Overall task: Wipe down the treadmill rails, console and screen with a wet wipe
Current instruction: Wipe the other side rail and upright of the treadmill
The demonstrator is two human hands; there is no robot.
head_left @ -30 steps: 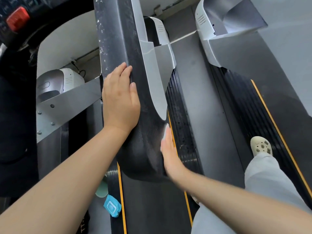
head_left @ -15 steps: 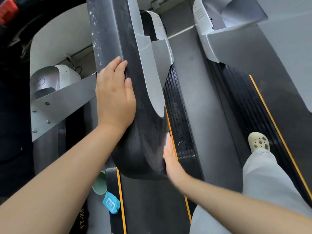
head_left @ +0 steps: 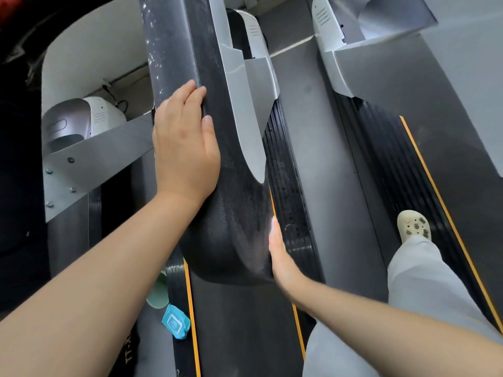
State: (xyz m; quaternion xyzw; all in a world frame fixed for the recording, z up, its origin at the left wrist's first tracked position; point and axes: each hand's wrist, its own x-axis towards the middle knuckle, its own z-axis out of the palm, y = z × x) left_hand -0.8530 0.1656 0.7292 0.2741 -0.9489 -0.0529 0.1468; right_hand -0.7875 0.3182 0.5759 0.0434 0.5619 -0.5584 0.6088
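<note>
The black padded treadmill rail (head_left: 236,227) runs from top centre down to a rounded end. My left hand (head_left: 185,142) rests flat on its upper left side, fingers straight and pointing up the rail. The right hand (head_left: 280,257), seen edge-on, presses with straight fingers against the right side of the rail's end. A white sliver (head_left: 273,225) shows at its fingertips, perhaps the wet wipe; the rest is hidden between palm and rail. White specks dot the rail higher up (head_left: 160,44).
A blue wet-wipe pack (head_left: 175,323) and a green cup (head_left: 158,295) lie low beside the belt's orange-edged side strip (head_left: 190,308). My foot in a cream clog (head_left: 413,225) stands on the neighbouring treadmill. A grey bracket (head_left: 95,159) sticks out left of the rail.
My right hand has slid a little down the rail's right side toward its rounded end. The left hand stays flat on the rail.
</note>
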